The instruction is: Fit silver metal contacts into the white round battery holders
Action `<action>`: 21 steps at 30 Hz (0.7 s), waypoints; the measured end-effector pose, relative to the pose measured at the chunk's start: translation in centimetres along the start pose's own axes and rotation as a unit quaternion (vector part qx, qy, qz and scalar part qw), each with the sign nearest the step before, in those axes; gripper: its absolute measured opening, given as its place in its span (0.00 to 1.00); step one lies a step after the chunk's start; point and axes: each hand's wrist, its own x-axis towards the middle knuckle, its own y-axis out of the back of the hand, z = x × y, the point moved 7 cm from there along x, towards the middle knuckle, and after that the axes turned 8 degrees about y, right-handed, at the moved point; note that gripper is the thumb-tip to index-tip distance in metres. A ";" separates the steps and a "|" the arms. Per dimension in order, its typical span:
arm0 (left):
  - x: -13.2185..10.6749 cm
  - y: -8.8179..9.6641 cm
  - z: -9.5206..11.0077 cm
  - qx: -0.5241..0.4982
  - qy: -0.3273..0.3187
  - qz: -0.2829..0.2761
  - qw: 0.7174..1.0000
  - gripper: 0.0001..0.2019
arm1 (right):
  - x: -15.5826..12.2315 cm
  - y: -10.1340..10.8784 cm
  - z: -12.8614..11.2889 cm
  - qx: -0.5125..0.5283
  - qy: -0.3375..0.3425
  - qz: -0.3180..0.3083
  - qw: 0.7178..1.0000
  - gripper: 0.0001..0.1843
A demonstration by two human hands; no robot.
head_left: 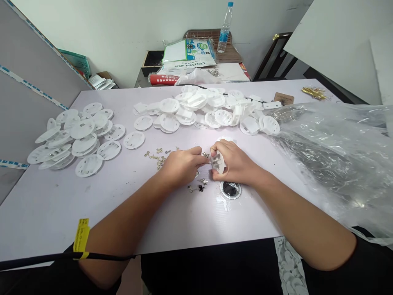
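Bag (pixel 362 123) (clear) holds grey pieces (pixel 321 155); right hand's (pixel 235 160) fingers clamp white disc (pixel 219 162); left hand's (pixel 182 164) grip unclear.

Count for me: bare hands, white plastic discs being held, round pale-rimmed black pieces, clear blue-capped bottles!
Bare hands (left hand, right hand): 2
Held white plastic disc: 1
Round pale-rimmed black piece: 1
Clear blue-capped bottle: 1
Total: 5
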 end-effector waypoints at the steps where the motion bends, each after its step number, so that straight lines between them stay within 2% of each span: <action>1: 0.0 0.0 0.1 0.006 -0.001 -0.001 1.000 0.18 | 0.0 0.0 0.0 0.004 -0.002 0.003 1.000 0.20; 11: 0.1 -0.1 0.7 0.037 -0.018 0.028 0.999 0.17 | 0.1 -0.1 -0.3 -0.015 0.013 0.008 1.000 0.20; 14: -0.1 0.9 0.6 0.021 -0.035 0.064 0.997 0.15 | -0.1 0.5 -0.1 -0.005 -0.003 0.021 1.000 0.20; 16: -0.3 1.9 0.2 -0.047 -0.027 0.094 0.994 0.12 | -0.3 1.1 0.5 0.059 -0.050 0.058 0.995 0.21; 18: -0.3 2.7 0.2 -0.144 -0.036 0.109 0.983 0.12 | -0.6 1.1 1.2 0.198 -0.108 0.098 0.969 0.25; 21: -0.3 3.2 0.7 -0.259 -0.075 0.124 0.955 0.12 | -0.7 0.1 1.3 0.393 -0.155 0.132 0.897 0.26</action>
